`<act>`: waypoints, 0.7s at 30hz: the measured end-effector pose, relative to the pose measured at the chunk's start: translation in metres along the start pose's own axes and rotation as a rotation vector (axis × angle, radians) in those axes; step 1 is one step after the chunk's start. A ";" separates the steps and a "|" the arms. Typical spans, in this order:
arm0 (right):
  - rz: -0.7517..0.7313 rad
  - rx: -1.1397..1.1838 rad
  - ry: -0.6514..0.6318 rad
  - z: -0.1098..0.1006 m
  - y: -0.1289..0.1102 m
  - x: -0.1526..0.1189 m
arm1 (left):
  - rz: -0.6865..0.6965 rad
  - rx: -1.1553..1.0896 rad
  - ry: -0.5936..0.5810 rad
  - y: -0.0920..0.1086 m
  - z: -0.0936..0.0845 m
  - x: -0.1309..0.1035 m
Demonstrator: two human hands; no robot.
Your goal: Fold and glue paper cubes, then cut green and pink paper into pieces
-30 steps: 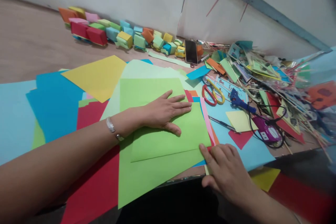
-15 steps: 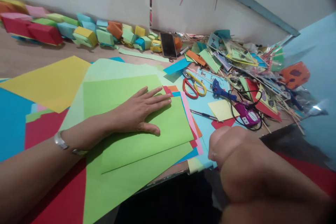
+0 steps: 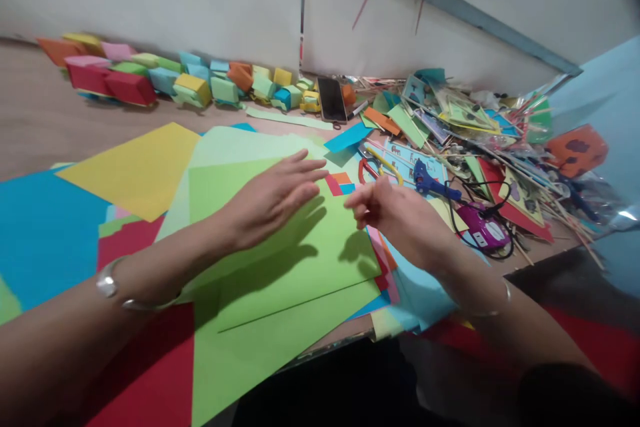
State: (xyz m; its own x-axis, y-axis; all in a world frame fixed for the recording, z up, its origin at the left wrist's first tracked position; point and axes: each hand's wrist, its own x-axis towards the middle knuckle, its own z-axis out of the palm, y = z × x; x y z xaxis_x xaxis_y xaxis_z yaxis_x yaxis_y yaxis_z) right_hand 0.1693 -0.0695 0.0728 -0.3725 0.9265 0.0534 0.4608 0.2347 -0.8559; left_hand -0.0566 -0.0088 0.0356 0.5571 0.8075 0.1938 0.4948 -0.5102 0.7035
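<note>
My left hand (image 3: 277,197) hovers over a folded light green sheet (image 3: 290,273), with its fingers stretched out and its shadow falling on the paper. My right hand (image 3: 400,217) is raised above the sheet's right edge, its fingers loosely bent and nothing visible in them. The folded sheet's upper layer lies slightly askew over the lower one. Small red, orange and blue paper pieces (image 3: 340,183) lie between the two hands. Scissors with red and yellow handles (image 3: 370,170) are partly hidden behind my right hand.
Folded paper blocks (image 3: 133,88) line the wall at the left. A phone (image 3: 331,100) lies at the back. On the right are a blue glue gun (image 3: 433,181), a purple power adapter (image 3: 484,223) with a black cord, and a heap of sticks and paper. Yellow paper (image 3: 135,170) lies left.
My left hand has lifted off the green sheet, where it lay flat. My right hand has come up from the table's near edge to above the sheet's right side. The view has shifted slightly.
</note>
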 end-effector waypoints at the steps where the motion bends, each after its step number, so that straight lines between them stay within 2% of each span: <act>1: 0.094 0.152 -0.048 -0.001 0.006 0.011 | -0.115 -0.177 0.059 0.007 -0.004 0.000; 3: 0.211 0.374 -0.103 -0.002 0.013 0.026 | -0.329 -0.558 0.120 0.015 -0.008 0.000; 4: 0.238 0.449 -0.127 -0.002 0.015 0.030 | -0.411 -0.721 0.105 0.017 -0.008 0.000; 6: 0.251 0.558 -0.163 -0.001 0.015 0.033 | -0.491 -0.921 -0.015 0.016 -0.005 0.001; 9: 0.254 0.646 -0.194 0.004 0.010 0.032 | -0.469 -0.969 -0.214 0.011 0.002 -0.001; 11: 0.259 0.677 -0.211 0.007 0.006 0.031 | -0.458 -0.962 -0.244 0.011 0.007 -0.003; 13: 0.254 0.690 -0.234 0.008 0.003 0.030 | -0.503 -0.920 -0.230 0.013 0.009 -0.004; 15: 0.227 0.665 -0.250 0.007 0.002 0.027 | -0.561 -0.825 -0.202 0.017 0.008 -0.004; 17: 0.158 0.560 -0.197 0.001 0.004 0.022 | -0.592 -0.724 -0.129 0.021 0.002 -0.002; 19: 0.040 0.298 -0.046 -0.009 0.009 0.013 | -0.588 -0.649 0.023 0.020 -0.013 -0.001; 21: -0.125 -0.083 0.135 -0.021 0.016 0.001 | -0.546 -0.566 0.231 0.010 -0.039 -0.003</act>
State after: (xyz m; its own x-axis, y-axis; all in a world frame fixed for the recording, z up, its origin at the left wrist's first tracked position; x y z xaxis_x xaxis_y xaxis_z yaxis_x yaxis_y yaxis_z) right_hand 0.1930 -0.0586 0.0694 -0.3219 0.9183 0.2304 0.4850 0.3689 -0.7929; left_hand -0.0797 -0.0046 0.0689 0.1531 0.9710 -0.1837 0.2102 0.1496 0.9661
